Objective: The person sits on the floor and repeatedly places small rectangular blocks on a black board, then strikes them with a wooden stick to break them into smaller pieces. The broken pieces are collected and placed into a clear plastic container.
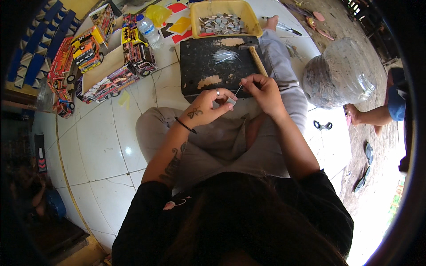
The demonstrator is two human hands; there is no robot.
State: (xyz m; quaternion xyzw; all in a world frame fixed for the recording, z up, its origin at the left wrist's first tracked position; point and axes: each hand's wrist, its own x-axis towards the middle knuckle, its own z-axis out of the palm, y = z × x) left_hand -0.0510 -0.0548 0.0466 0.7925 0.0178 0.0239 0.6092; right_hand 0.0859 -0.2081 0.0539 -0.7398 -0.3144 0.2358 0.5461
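Between the thumb and fingers of my left hand sits a small grey flat piece. My right hand pinches a thin metal nail, its lower end meeting or nearly meeting that piece. Both hands are close together above my lap, at the near edge of a worn black block. On the block lie a loose heap of nails and a hammer with a wooden handle. Past the block, a yellow basin holds many small grey square pieces.
Colourful toy trucks stand at the left, beside a water bottle and a yellow plastic bag. At the right are a big clear plastic container, small black scissors, sandals and another person's leg.
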